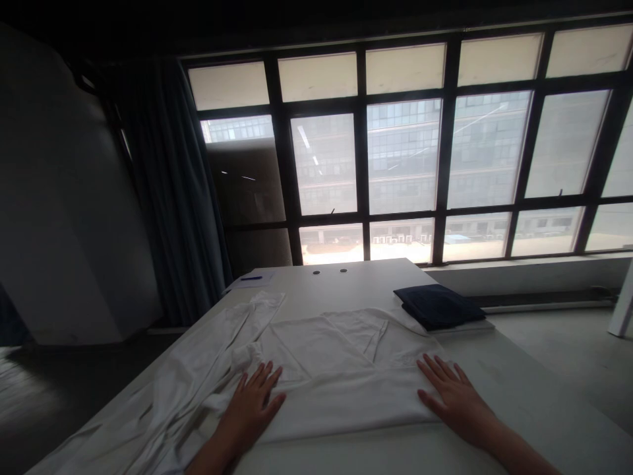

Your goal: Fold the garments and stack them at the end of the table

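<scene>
A white garment (341,389), partly folded, lies flat on the white table (376,280); its exact kind I cannot make out. My left hand (254,402) rests on its left side with the fingers spread. On the right side, my right hand (452,396) lies flat with fingers apart, touching the cloth near its edge. Neither hand grips anything. Left of the garment is a heap of crumpled white cloth (182,356), running down toward the near left edge of the table.
Folded dark navy cloth (440,305) sits on the table's right side, over something white. A blue pen (251,278) lies on paper at the far left corner. Two round holes pierce the far tabletop. Beyond stand a dark curtain (171,191) and large windows (403,158).
</scene>
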Motion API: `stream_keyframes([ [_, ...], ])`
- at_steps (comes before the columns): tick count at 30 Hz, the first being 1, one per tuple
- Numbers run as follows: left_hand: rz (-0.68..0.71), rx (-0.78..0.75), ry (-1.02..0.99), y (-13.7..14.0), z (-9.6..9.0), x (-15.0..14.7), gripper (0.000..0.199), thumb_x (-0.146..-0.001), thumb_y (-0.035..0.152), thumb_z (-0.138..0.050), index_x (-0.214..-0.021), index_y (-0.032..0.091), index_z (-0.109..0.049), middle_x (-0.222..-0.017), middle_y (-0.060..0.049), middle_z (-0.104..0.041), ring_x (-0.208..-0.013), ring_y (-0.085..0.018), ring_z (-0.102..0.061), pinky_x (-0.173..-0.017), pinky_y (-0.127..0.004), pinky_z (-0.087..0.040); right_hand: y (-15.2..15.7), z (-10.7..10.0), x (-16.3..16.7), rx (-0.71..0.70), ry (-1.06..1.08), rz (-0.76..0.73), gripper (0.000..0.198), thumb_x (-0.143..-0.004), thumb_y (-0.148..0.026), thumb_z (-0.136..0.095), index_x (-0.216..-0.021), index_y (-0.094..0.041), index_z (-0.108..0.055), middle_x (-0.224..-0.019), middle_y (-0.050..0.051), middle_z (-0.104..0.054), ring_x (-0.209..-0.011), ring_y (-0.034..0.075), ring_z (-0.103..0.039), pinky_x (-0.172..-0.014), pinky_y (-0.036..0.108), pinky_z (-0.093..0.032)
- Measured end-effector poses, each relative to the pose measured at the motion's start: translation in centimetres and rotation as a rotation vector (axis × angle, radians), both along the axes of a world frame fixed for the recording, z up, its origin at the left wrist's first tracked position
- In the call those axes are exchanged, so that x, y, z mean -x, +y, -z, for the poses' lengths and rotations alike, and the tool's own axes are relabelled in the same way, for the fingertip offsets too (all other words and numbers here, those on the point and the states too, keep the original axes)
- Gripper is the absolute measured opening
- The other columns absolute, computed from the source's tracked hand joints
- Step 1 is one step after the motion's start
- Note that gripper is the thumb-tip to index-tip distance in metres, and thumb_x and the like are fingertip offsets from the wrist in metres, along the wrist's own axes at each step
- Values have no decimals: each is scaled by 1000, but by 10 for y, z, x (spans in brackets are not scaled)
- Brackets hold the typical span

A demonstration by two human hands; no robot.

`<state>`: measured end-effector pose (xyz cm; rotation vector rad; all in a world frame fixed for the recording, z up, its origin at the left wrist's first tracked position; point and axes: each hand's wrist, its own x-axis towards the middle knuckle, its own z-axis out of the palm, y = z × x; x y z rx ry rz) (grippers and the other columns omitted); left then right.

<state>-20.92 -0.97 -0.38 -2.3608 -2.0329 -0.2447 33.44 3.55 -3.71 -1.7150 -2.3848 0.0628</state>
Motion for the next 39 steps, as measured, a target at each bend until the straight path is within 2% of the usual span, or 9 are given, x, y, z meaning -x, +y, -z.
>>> stream_keyframes([
  [6,68,-185,110,1,-11,-5,59,-97,58,-45,-151,36,-39,-159,-6,-35,-147,-36,-29,-115,-67,-22,-1,1,0,-9,-5,-4,72,-93,-73,-30,-154,-34,-30,-162,3,-26,-149,31,-23,-119,60,-17],
  [11,384,-272,153,-13,-30,-53,49,-102,39,-45,-151,37,-38,-160,-2,-35,-145,-25,-36,-118,-51,-31,-4,-10,3,-120,19,-23,67,-95,-69,-36,-150,-32,-41,-159,6,-35,-147,34,-28,-118,66,-14],
  [13,522,-238,130,-22,-31,-77,54,-103,41,-44,-154,38,-29,-162,1,-29,-146,-24,-34,-119,-45,-33,-8,-19,9,-210,42,-77,60,-96,-63,-39,-146,-32,-48,-157,7,-39,-146,33,-31,-119,65,-9],
  [15,581,-167,93,-27,-27,-92,60,-103,48,-42,-157,37,-18,-163,1,-24,-148,-25,-29,-120,-45,-31,-13,-25,18,-239,82,-133,54,-98,-58,-40,-142,-31,-53,-156,6,-42,-145,30,-34,-122,58,-12],
  [18,488,-49,26,-27,-16,-94,67,-103,54,-35,-159,34,-3,-164,1,-17,-150,-27,-22,-123,-48,-24,-21,-21,32,-117,134,-163,57,-99,-58,-36,-145,-29,-50,-156,5,-41,-145,28,-35,-120,49,-25],
  [22,395,66,-17,-21,-7,-83,65,-104,56,-30,-158,36,0,-164,2,-9,-151,-28,-16,-124,-50,-20,-22,-4,38,39,122,-194,60,-100,-61,-30,-153,-33,-34,-161,1,-28,-149,28,-25,-122,52,-20],
  [28,384,93,-19,-22,-11,-84,65,-103,58,-29,-157,37,1,-164,2,-7,-152,-29,-14,-124,-52,-15,-13,-3,32,96,128,-188,59,-100,-64,-28,-152,-38,-35,-161,0,-27,-149,27,-23,-122,52,-19],
  [34,365,127,-17,-22,-11,-84,65,-103,60,-28,-156,38,1,-165,3,-7,-152,-31,-12,-123,-57,-11,-16,0,31,47,91,-144,54,-100,-63,-26,-151,-47,-27,-162,-3,-23,-150,32,-16,-117,68,-7],
  [39,371,129,-8,-18,-8,-83,69,-101,63,-31,-156,37,0,-164,1,-8,-151,-32,-14,-123,-57,-11,-9,-1,22,72,109,-100,68,-94,-70,-35,-154,-40,-24,-162,2,-25,-150,34,-18,-118,66,-11],
])
